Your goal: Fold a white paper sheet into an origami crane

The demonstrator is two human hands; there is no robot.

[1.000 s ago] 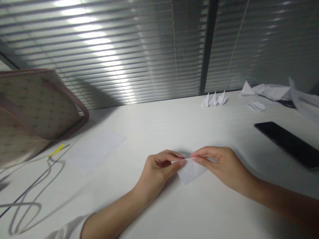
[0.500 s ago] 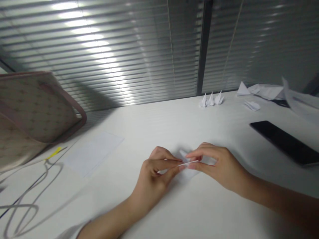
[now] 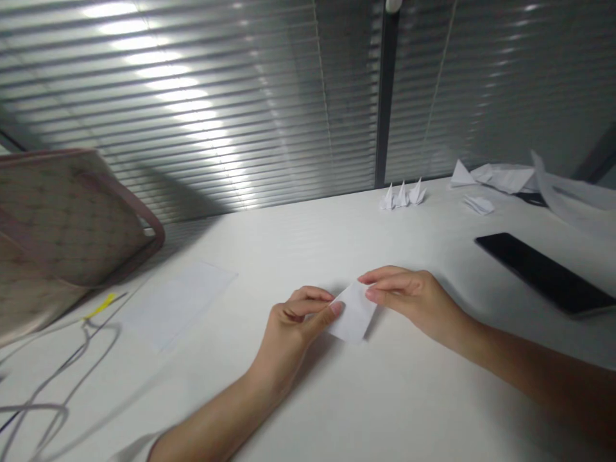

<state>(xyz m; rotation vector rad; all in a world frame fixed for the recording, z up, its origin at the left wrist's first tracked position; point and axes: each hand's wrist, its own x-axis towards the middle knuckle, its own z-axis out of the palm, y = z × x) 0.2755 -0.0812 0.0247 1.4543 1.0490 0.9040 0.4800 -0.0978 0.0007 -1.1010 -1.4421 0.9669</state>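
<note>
Turned broad side up since earlier frame: white paper (image 3: 355, 317), over surface (image 3: 409, 398) — left grip (image 3: 293, 327) clamped on left edge, right grip (image 3: 418, 295) on upper corner. Likely light, crisp, easily creased — best pinched by edges.

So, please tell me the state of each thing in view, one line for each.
Paper in hand: pinched by left hand and right hand, folds unclear
Three paper figures: folded, upright
Phone: flat, screen dark
Paper at left: lying flat
Papers at far right: loosely heaped
Cable: loosely looped
Blinds: lowered
Bag: opening unclear
</note>
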